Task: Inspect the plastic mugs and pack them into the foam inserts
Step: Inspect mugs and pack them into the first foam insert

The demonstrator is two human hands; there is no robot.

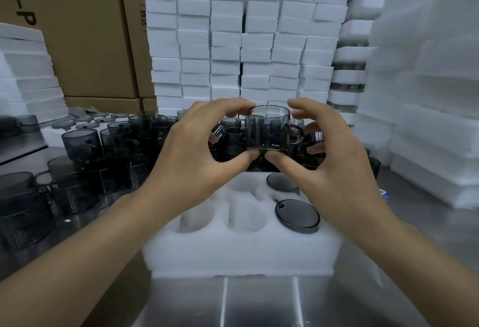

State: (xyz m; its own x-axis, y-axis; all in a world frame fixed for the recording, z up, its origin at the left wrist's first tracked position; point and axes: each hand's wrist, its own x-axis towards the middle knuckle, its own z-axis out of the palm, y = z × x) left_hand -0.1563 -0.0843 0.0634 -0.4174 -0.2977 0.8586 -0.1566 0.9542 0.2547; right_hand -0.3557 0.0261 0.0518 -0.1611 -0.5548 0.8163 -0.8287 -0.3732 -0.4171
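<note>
Smoky mug [268, 129] pinched between left hand [191, 145] and right hand [329, 166] above foam insert [233, 254], mid-inspection imo; next, lower it into a pocket.

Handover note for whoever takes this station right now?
Left hand and right hand: both hold one grey mug upright above the foam insert, thumbs at its base.
Insert: two lids sit on its right side; the round pockets on its left hold no mugs.
Unpacked mugs crowd the table to the left.
To do: finish checking this mug, seat it, then the rest.

carton lettering [24, 2] cut off, rear mugs [145, 124] blurred
</note>
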